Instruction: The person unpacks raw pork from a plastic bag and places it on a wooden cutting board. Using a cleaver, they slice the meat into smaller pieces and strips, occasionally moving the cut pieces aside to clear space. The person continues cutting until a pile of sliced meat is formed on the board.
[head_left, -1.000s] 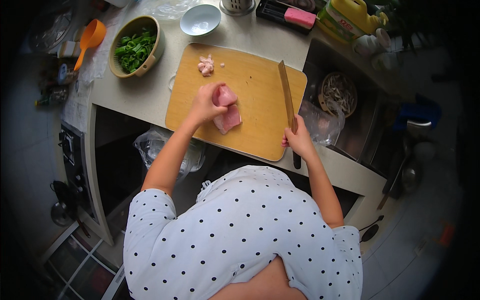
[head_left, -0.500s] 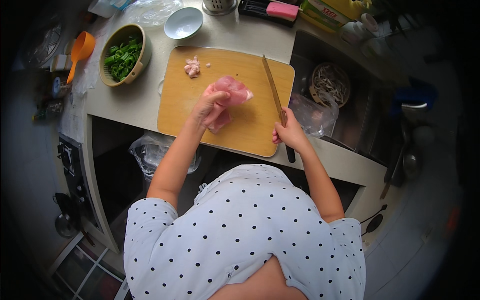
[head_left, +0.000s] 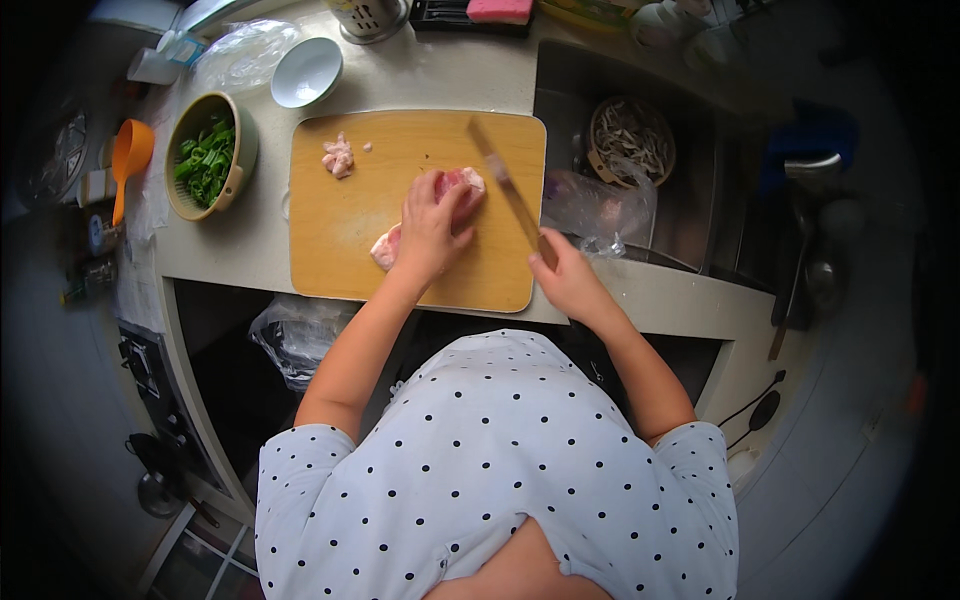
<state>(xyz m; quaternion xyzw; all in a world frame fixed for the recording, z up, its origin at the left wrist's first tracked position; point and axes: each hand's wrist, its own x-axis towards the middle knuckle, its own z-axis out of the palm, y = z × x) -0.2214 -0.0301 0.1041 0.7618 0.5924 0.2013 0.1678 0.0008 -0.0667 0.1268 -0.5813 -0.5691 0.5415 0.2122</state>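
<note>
On the wooden cutting board [head_left: 345, 235] lies a piece of raw pink meat [head_left: 465, 183], pressed down under my left hand [head_left: 430, 228]. My fingers curl over it, and a whitish end of meat shows beside the wrist; the hand hides the middle. My right hand [head_left: 570, 278] is closed round the handle of a long knife [head_left: 512, 195]. Its blade slants up and left over the board's right side, its edge apart from the meat. A small heap of pale trimmings [head_left: 338, 157] sits at the board's upper left, with a tiny bit beside it.
Left of the board stands a basket [head_left: 243, 178] of cut green vegetables, with an orange ladle [head_left: 130, 150] farther left. A white bowl [head_left: 308, 72] is behind. On the right, the sink [head_left: 690, 235] holds a basket of greyish strips [head_left: 630, 135] and a clear plastic bag [head_left: 605, 212].
My left hand has lowered the meat from above the board and laid it down. The knife has moved in toward the meat. The whole view has shifted a little.
</note>
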